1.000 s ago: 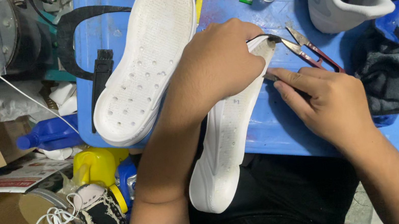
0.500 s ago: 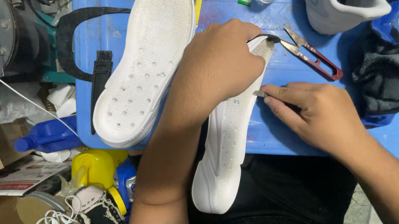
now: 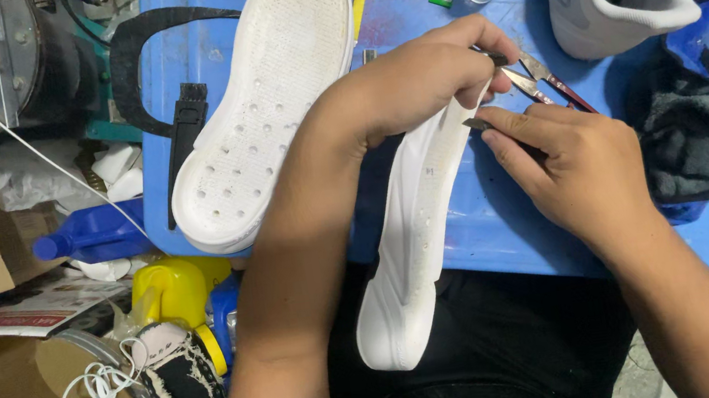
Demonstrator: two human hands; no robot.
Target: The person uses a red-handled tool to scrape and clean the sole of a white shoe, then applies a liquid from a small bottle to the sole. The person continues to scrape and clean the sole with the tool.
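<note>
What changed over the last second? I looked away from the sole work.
The right hand drew back from the scissors to the white sole, fingers pinching a small dark tool at its edge. The left hand stayed gripping the sole's top end; the second sole stayed put.

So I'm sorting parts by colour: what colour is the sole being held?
White sole, seen clearest in the head view.
</note>
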